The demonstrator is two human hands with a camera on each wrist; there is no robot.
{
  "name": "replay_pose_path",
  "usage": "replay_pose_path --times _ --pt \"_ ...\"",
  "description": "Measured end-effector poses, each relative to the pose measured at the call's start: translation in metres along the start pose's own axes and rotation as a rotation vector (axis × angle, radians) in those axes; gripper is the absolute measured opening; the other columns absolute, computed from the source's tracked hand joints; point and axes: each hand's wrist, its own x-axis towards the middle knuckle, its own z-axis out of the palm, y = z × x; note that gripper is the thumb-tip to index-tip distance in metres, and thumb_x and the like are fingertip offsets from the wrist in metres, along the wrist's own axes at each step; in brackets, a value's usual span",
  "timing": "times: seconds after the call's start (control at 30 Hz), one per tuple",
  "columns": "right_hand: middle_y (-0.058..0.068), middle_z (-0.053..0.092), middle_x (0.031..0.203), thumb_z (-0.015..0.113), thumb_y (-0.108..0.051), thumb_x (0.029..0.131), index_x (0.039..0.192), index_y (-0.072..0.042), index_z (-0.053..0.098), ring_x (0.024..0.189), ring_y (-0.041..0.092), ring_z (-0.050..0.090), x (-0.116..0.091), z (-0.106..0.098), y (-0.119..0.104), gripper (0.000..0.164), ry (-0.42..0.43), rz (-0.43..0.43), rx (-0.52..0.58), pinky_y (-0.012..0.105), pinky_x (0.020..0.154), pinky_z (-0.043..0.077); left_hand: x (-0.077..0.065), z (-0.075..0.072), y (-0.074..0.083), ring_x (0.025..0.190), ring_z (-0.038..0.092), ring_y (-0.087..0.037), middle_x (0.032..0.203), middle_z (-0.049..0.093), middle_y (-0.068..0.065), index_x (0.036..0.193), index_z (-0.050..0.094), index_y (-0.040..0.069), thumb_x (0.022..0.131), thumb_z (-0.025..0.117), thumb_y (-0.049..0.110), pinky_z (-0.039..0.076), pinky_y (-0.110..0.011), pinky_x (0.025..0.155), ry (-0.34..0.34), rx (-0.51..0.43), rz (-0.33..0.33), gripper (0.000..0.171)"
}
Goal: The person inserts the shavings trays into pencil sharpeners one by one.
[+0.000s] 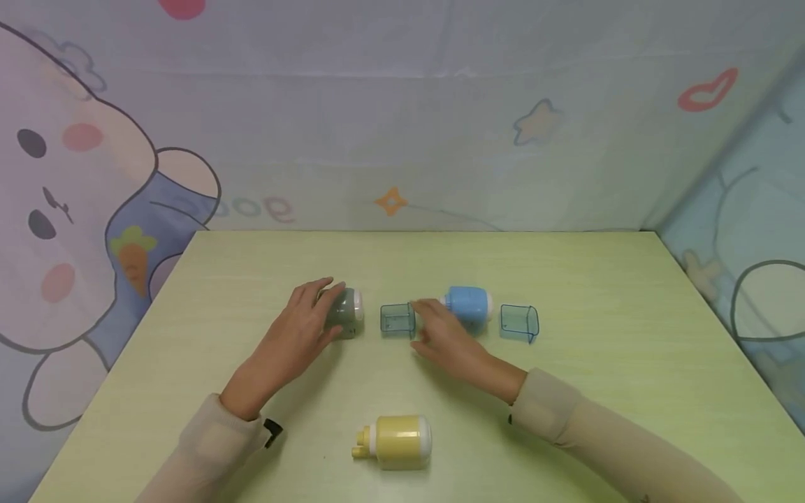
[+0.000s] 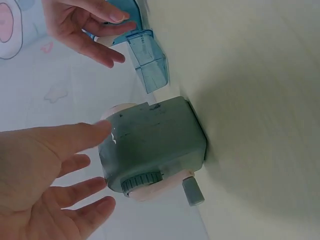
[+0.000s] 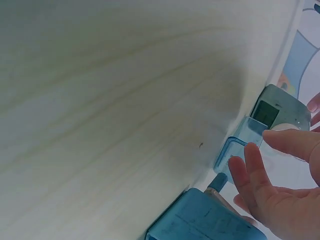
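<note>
Head view showed a grey-green pencil sharpener (image 1: 344,312) lying on its side on the pale green surface (image 1: 597,391), with a small clear blue tray (image 1: 397,318) just to its right. Beyond that tray lay a blue sharpener (image 1: 470,305), then a second clear tray (image 1: 519,322); a yellow sharpener (image 1: 397,440) sat well nearer the person than the grey-green one.

The left hand (image 1: 306,323) lay against the grey-green sharpener with its fingers (image 2: 75,137) spread and nearly straight, touching its side rather than wrapped round it. The right hand (image 1: 443,335) hovered by the tray, fingers (image 3: 247,172) loosely extended, the thumb and forefinger close to the tray's edge but, as far as the wrist views showed, not yet pinching it.

The sharpener looked like rigid plastic, light but smooth and rounded, so likely to roll; its flat sides seemed the best hold, away from the crank handle (image 2: 192,191). The tray seemed thin and very light, best pinched by its walls.
</note>
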Motion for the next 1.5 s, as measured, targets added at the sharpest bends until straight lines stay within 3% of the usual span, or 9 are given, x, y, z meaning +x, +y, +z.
replay_pose_path --times 0.23,0.43,0.8,1.17,1.5 --pt "0.021 0.044 0.124 0.07 -0.004 0.079 0.128 0.01 0.039 0.083 0.015 0.05 0.006 0.003 0.003 0.06 0.014 -0.013 -0.037 0.027 0.075 0.047 0.004 0.0 -0.001 0.117 0.036 -0.035 0.132 0.038 -0.021 0.134 0.038 0.003 0.077 0.074 0.022 0.045 -0.042 0.084 -0.07 0.029 -0.046 0.07" --pt "0.021 0.045 0.123 0.069 -0.005 0.079 0.129 0.011 0.038 0.086 0.016 0.05 0.011 0.003 0.003 0.061 -0.014 0.008 -0.03 0.027 0.075 0.047 0.005 0.001 0.0 0.114 0.038 -0.034 0.13 0.04 -0.021 0.132 0.041 0.003 0.079 0.072 0.022 0.046 -0.042 0.083 -0.104 0.001 -0.057 0.065" --pt "0.021 0.045 0.124 0.067 -0.005 0.081 0.132 0.011 0.033 0.106 0.024 0.047 0.016 0.008 0.002 0.063 -0.073 0.059 -0.016 0.033 0.089 0.042 0.005 0.003 -0.001 0.112 0.041 -0.032 0.126 0.045 -0.019 0.13 0.045 0.003 0.082 0.069 0.014 0.05 -0.038 0.077 -0.077 -0.011 -0.066 0.055" --pt "0.019 0.047 0.119 0.066 -0.003 0.082 0.129 0.011 0.037 0.1 0.02 0.048 0.018 0.01 0.005 0.058 -0.072 0.047 -0.017 0.031 0.084 0.044 0.005 0.003 0.0 0.111 0.041 -0.032 0.126 0.045 -0.018 0.13 0.045 0.003 0.082 0.069 0.014 0.051 -0.038 0.073 -0.077 -0.016 -0.065 0.055" --pt "0.018 0.05 0.117 0.07 -0.004 0.079 0.127 0.011 0.041 0.097 0.019 0.05 0.022 0.012 0.009 0.057 -0.038 -0.042 0.001 0.028 0.081 0.046 0.004 0.004 0.0 0.112 0.04 -0.031 0.127 0.044 -0.017 0.131 0.044 0.005 0.083 0.068 0.014 0.051 -0.037 0.073 -0.072 -0.017 -0.064 0.055"
